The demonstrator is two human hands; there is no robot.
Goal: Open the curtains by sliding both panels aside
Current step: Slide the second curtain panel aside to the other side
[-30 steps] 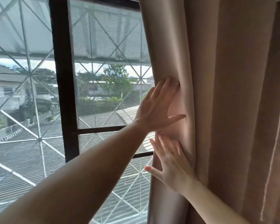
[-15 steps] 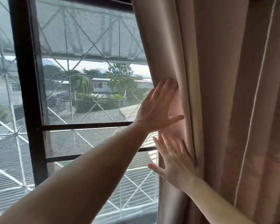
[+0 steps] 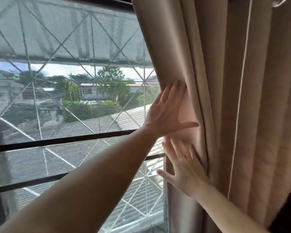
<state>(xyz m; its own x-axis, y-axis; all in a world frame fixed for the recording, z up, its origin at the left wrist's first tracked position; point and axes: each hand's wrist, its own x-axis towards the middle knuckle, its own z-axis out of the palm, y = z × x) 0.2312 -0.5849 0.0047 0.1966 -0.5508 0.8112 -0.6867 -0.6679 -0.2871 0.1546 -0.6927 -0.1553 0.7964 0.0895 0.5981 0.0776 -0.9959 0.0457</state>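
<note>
A beige curtain panel (image 3: 225, 81) hangs bunched in folds on the right, its left edge running down past the middle of the view. My left hand (image 3: 166, 111) lies flat against that edge, fingers spread and pointing up, thumb out to the right. Just below it my right hand (image 3: 185, 169) also presses flat on the fabric, fingers apart. Neither hand grips the cloth. Only this one panel is in view.
The window (image 3: 65, 98) with a mesh screen and black frame bars fills the left. Behind it are a white metal grille, rooftops and trees. A thin white cord (image 3: 240, 91) hangs down the curtain. A metal ring (image 3: 278, 2) shows at the top right.
The curtain edge and both flat hands have pushed rightward along the window. The black vertical frame bar has drifted to the left edge of view, and more glass is uncovered.
</note>
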